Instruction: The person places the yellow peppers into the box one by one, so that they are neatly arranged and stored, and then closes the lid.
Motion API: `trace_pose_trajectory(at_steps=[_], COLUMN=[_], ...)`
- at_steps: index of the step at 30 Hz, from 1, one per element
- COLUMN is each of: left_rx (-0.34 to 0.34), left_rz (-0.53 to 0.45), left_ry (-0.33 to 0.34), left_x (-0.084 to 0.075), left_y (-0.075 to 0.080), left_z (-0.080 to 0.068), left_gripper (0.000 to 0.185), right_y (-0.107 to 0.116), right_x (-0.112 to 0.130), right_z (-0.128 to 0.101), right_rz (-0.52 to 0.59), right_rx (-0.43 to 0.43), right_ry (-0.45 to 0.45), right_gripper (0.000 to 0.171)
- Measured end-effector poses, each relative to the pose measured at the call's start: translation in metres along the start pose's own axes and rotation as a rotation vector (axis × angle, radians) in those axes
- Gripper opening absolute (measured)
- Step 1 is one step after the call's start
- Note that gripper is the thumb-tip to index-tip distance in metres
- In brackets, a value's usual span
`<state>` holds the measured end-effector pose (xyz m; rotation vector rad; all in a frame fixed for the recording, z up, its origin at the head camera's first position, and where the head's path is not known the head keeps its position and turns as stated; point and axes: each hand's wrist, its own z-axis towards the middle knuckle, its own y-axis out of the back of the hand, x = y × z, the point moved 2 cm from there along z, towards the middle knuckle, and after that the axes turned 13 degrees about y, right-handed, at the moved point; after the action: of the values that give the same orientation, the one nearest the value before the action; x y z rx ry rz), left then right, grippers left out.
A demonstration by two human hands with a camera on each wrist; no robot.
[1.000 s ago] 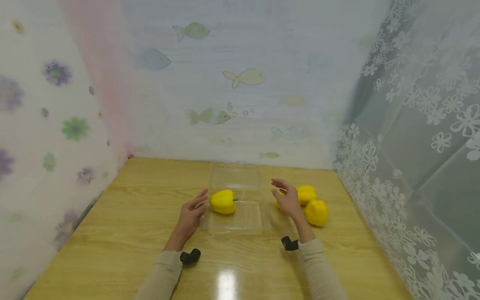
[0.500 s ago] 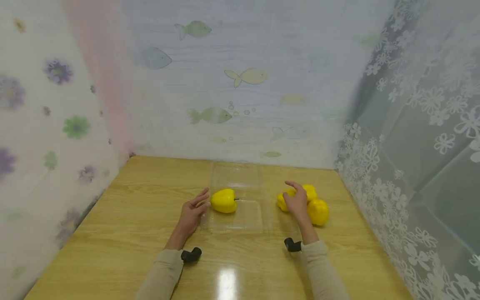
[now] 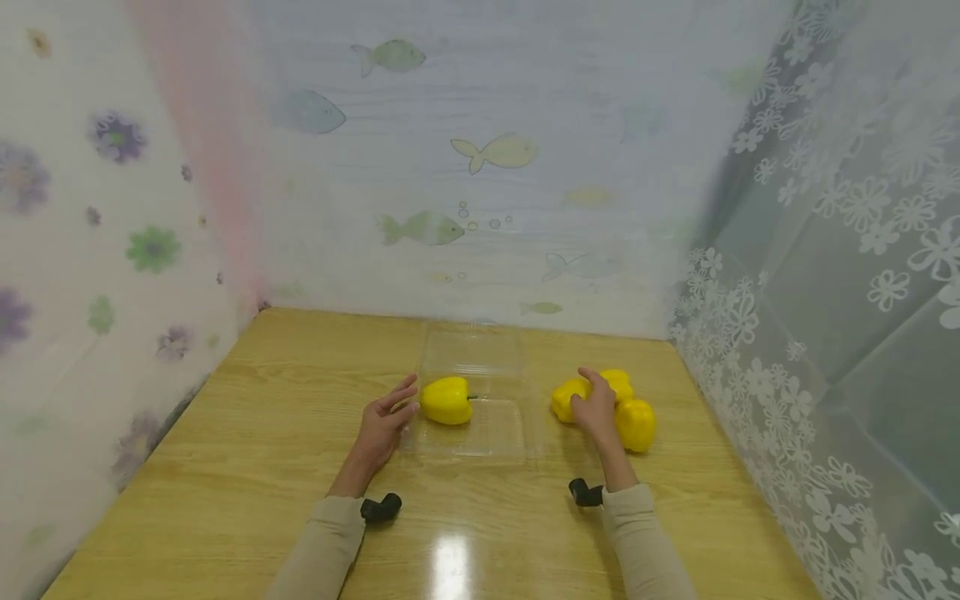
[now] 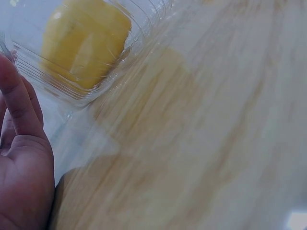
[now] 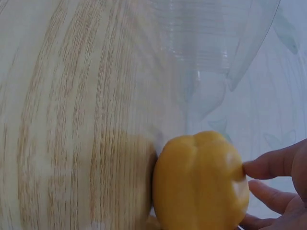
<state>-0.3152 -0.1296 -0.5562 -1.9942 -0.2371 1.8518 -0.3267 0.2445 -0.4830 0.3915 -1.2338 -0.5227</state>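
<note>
A clear plastic clamshell box (image 3: pixel 487 450) lies open mid-table with its lid (image 3: pixel 472 354) folded back. One yellow pepper (image 3: pixel 446 400) sits in its left side. My left hand (image 3: pixel 388 418) rests flat on the table, its straight fingers touching the box's left rim (image 4: pixel 144 28); the left wrist view shows the pepper (image 4: pixel 84 43) through the wall. My right hand (image 3: pixel 594 407) curls over another yellow pepper (image 3: pixel 564 400) right of the box. In the right wrist view its fingertips (image 5: pixel 271 165) press that pepper (image 5: pixel 199 184).
Two more yellow peppers (image 3: pixel 636 423) (image 3: pixel 619 382) lie just right of my right hand. Patterned curtains close the wooden table (image 3: pixel 262 417) in on the left, back and right. Black wrist cameras (image 3: pixel 381 508) (image 3: pixel 585 492) sit on both forearms.
My right hand dropped from above the table onto the leftmost loose pepper and curled its fingers round it. The left hand and the box stayed put.
</note>
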Motion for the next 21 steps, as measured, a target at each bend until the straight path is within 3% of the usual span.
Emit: trace_pose_trajectory(at_steps=[11, 21], left_rx=[-0.004, -0.011], left_rz=[0.032, 0.038], left_ry=[0.009, 0.010], left_x=[-0.0003, 0.0000], left_y=[-0.0002, 0.0005], left_z=[-0.0010, -0.0002], left_gripper=[0.049, 0.046], right_y=[-0.0016, -0.0025], right_x=[-0.0049, -0.0044], right_z=[-0.0040, -0.0061], right_rz=[0.007, 0.015], right_rx=[0.073, 0.078], right_ry=[-0.071, -0.003], right_gripper=[0.061, 0.060])
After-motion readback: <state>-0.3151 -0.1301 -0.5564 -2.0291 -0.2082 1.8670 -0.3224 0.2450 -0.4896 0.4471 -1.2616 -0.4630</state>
